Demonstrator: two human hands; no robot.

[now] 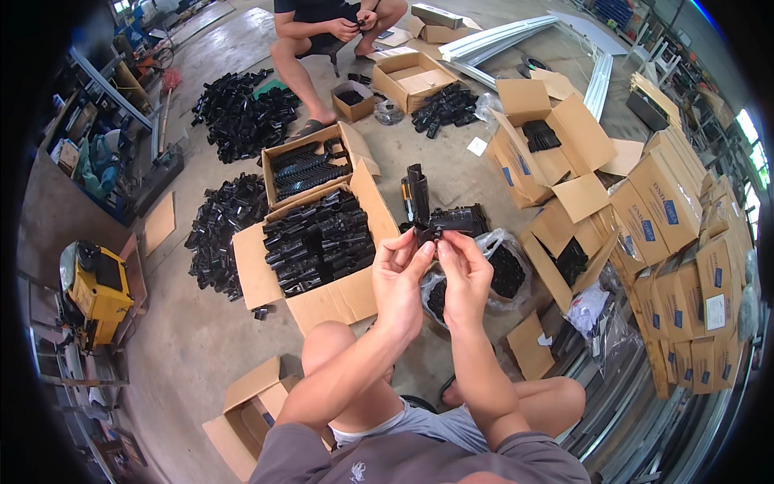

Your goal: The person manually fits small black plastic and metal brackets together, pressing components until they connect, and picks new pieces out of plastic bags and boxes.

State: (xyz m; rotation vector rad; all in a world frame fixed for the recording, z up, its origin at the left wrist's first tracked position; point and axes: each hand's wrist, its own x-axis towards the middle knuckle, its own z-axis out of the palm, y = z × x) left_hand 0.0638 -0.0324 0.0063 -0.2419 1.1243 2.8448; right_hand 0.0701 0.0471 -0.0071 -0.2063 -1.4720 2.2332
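Observation:
Both hands meet in front of my knees. My left hand (403,270) is closed on a black plastic part (424,231), holding it between thumb and fingers. Against the same spot, my right hand (465,274) pinches with thumb and fingertips; whatever sits in that pinch is too small to name. Just beyond my fingers are more black parts (459,218) and an orange-and-black slim tool (407,194). Beneath my right wrist, clear plastic bags (509,273) hold small black pieces. To the left, an open cardboard box (339,305) contains rows of black parts.
Black parts lie in heaps (226,234) on the floor at left. Across from me, a seated person (310,32) handles a small dark piece. Open cartons (516,153) and stacked cartons (661,202) stand at right, near metal profiles (637,427). A yellow machine (101,290) is far left.

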